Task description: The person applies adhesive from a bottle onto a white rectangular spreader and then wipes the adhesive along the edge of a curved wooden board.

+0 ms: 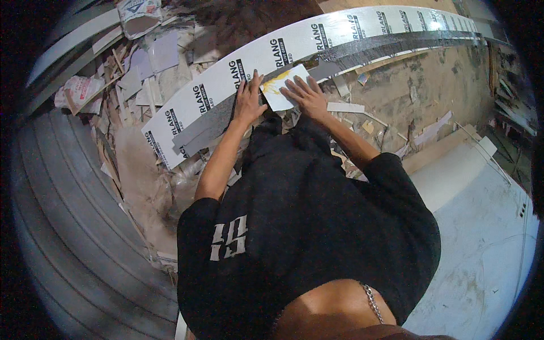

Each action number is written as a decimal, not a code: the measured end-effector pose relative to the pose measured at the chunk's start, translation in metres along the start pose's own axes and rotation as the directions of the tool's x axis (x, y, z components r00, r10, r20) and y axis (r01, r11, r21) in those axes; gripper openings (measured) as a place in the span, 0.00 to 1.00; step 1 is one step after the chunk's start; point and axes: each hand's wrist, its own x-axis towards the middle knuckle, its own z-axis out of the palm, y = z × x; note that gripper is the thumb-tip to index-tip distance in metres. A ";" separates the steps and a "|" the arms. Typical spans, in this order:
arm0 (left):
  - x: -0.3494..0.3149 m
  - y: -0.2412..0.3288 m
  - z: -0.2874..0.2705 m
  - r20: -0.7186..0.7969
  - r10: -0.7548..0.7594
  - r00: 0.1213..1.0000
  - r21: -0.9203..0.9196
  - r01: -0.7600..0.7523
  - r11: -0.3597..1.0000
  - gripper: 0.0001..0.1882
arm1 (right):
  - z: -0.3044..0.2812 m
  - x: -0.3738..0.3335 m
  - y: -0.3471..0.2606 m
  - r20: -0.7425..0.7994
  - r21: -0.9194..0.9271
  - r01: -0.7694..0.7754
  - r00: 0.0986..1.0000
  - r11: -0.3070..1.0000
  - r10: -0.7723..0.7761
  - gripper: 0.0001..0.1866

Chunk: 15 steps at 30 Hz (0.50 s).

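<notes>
A long white board (333, 38) with repeated black print runs in front of me, from lower left to upper right. Along its near side lies a dark grey strip (207, 126). On top of these, in front of my body, rests a small white rectangular piece (279, 102) with a yellow smear. My right hand (310, 98) lies on that piece, its fingers spread and flat. To the left, my left hand (249, 102) rests on the board and strip with fingers apart, its thumb close to the white piece's left edge. Neither hand grips anything.
Offcuts and scraps (150, 68) litter the floor at the far left, beside a crumpled sack (139, 17) and another white bag (81, 93). Grey ribbed panels (85, 226) fill the left side. A large pale sheet (481, 243) lies at the right.
</notes>
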 end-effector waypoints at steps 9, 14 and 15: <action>0.000 -0.002 0.008 -0.014 -0.121 0.993 0.081 0.122 0.989 0.69 | -0.018 -0.039 0.040 -0.005 -0.029 -0.009 1.000 1.000 0.009 0.31; -0.003 -0.001 0.009 0.010 -0.115 0.993 0.116 0.114 0.987 0.66 | -0.030 -0.030 0.085 -0.032 -0.119 -0.114 0.993 0.986 0.111 0.31; -0.003 -0.002 0.009 0.006 -0.114 0.993 0.106 0.113 0.988 0.65 | -0.033 -0.026 0.092 -0.030 -0.130 -0.118 0.993 0.984 0.115 0.32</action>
